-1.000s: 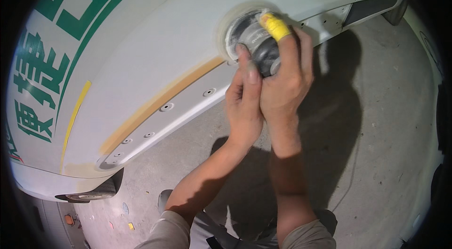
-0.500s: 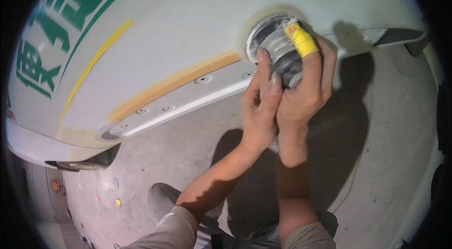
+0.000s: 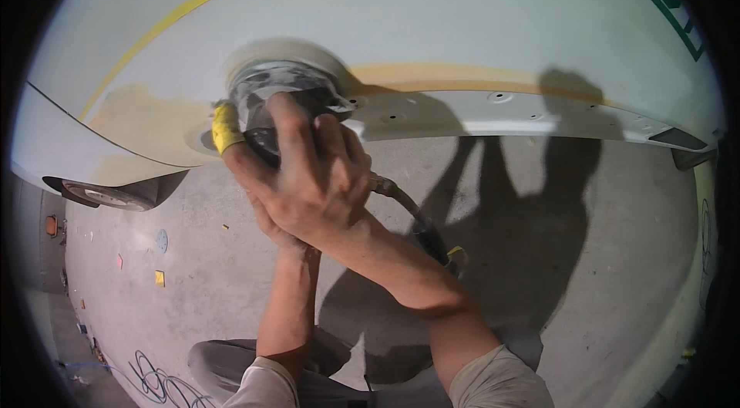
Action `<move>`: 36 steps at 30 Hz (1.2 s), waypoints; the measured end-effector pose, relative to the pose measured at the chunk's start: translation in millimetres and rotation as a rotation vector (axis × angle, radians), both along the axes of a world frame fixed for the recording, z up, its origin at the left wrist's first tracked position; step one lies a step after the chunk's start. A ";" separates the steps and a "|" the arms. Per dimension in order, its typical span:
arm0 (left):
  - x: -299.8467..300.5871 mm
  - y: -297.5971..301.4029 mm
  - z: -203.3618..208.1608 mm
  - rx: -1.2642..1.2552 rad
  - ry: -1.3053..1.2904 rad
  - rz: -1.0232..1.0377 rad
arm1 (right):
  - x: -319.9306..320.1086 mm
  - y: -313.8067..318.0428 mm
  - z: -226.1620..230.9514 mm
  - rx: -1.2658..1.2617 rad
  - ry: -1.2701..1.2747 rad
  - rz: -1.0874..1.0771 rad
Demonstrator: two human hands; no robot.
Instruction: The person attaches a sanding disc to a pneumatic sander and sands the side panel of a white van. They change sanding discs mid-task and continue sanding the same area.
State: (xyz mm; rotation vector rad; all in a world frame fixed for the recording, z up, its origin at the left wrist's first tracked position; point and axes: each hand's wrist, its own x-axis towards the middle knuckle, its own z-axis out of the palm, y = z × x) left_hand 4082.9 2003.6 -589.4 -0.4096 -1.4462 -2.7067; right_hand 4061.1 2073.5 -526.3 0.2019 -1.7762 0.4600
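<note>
A round sander (image 3: 258,88) with a grey-black body sits against the white vehicle panel (image 3: 462,18), beside a tan filler patch (image 3: 150,123). My right hand (image 3: 320,184) reaches across from the lower right and wraps round the sander, its fingers bent over the body. Yellow tape (image 3: 226,129) covers a digit on the sander's left side, apparently of that same hand. Beneath it is my left hand (image 3: 268,223), mostly covered, with its fingers hidden; the wrists cross. A brown hose (image 3: 401,196) shows behind my right wrist.
An orange-tan filler strip (image 3: 462,78) runs right above the panel's lower flange (image 3: 432,113), which has several holes. Below left is a wheel (image 3: 116,196). Small scraps (image 3: 159,278) lie on the concrete floor (image 3: 216,269), with a coiled dark cable (image 3: 158,381) farther down.
Both hands and the sander have moved left along the panel, from the strip's right end to near the wheel. The view has shifted too. My right hand now covers my left.
</note>
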 end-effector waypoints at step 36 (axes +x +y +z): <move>-12.8 8.4 17.5 0.059 0.080 -0.078 | 0.1 29.9 6.5 -0.016 0.135 -0.060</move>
